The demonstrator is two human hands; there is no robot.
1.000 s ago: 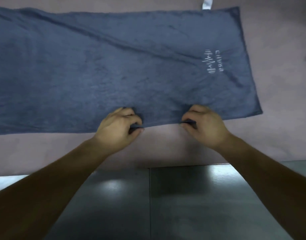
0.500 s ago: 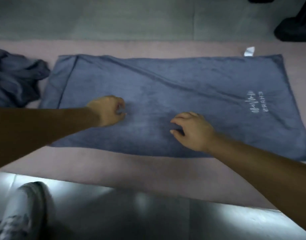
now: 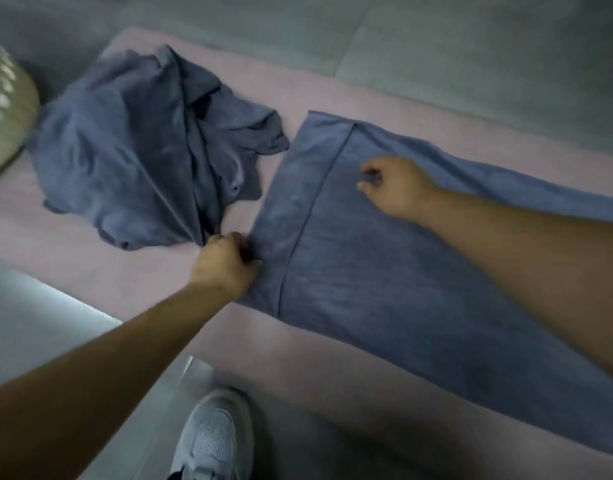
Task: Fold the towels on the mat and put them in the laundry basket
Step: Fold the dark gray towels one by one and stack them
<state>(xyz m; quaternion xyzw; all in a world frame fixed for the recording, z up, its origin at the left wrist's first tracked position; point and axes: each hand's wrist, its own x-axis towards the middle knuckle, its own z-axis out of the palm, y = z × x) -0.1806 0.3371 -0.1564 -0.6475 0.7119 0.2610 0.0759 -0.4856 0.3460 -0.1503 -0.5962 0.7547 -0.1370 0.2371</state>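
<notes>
A: Support?
B: Pink mat (image 3: 38, 220) on a grey tiled floor (image 3: 471, 46).
A: Directly on the mat?
B: Two blue towels. The flat towel (image 3: 384, 271) is spread out and runs off frame right, with a seam line across near its left end. The crumpled towel (image 3: 125, 150) is heaped just beside that end.
A: On the floor?
B: Grey shoe (image 3: 215, 434) at the mat's near edge. Basket (image 3: 3, 109) far left.

The long flat blue towel (image 3: 384, 271) runs off the right side of the picture. The right arm (image 3: 523, 247) lies over part of it. The left hand (image 3: 225, 268) sits at the towel's near corner, but its fingertips are tucked out of sight, so its hold is unclear. The right hand (image 3: 395, 188) is blurry at the fingers. The pale woven basket (image 3: 3, 109) is cut off at the left edge, and the white shoe (image 3: 211, 441) at the bottom.
</notes>
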